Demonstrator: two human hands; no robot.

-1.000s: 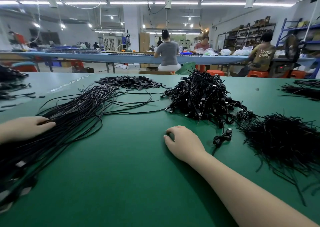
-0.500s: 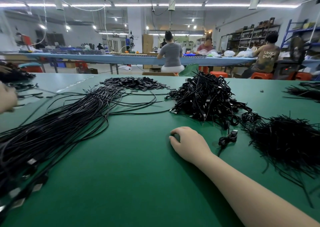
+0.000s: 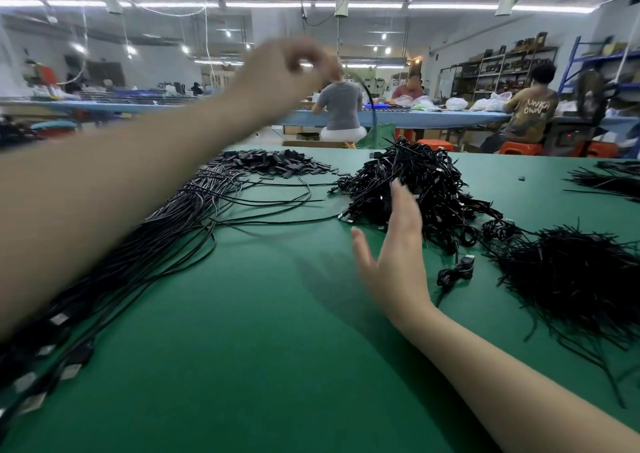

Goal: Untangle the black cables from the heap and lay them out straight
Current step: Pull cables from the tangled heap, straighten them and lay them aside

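A single thin black cable (image 3: 372, 106) is pinched in the raised left hand (image 3: 291, 68) above the tangled black cable heap (image 3: 415, 189) at far centre of the green worktop (image 3: 259, 348), the right hand (image 3: 394, 262) is held open beside it, and next the cable is to be drawn free and laid with the straightened black cable bundle (image 3: 166, 231) at left.

Left hand (image 3: 294, 68) motion-blurred above the tangled heap (image 3: 412, 189); fingers look curled, can't confirm a pinch on the thin cable (image 3: 372, 106) hanging toward the heap. Left of the heap, straightened cables (image 3: 145, 245) run off the frame edge, partly hidden under the left forearm.
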